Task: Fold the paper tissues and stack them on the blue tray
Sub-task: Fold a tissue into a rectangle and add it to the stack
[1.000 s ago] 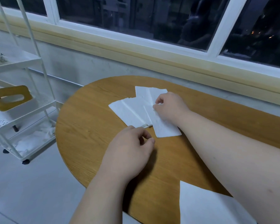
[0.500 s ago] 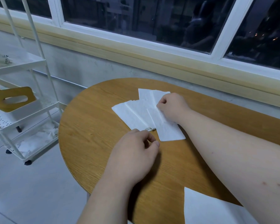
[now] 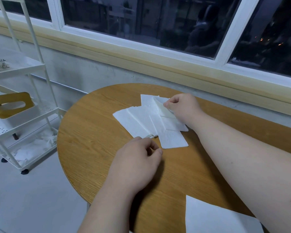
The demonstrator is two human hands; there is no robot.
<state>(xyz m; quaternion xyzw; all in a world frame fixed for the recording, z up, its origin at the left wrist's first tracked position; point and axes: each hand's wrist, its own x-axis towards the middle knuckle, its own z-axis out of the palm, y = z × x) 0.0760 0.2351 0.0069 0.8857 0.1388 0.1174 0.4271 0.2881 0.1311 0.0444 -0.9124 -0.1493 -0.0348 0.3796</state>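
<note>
A fanned pile of white paper tissues [image 3: 141, 121] lies on the round wooden table [image 3: 94, 145]. My right hand [image 3: 183, 106] pinches the edge of the top tissue [image 3: 160, 106] at the pile's far right and holds that edge lifted off the pile. My left hand [image 3: 138, 162] rests on the table just in front of the pile, fingers curled, its fingertips at the pile's near corner. Another white tissue [image 3: 217, 217] lies at the table's near edge. No blue tray is in view.
A white wheeled shelf cart [image 3: 20, 105] stands on the floor to the left, holding a tissue box with a wooden lid [image 3: 10, 105] and crumpled white paper on its bottom shelf. A window sill [image 3: 158, 59] and wall run behind the table.
My right hand has lifted the edge of the top tissue, which lay flat under it before. My left hand has stayed in place by the pile's near corner.
</note>
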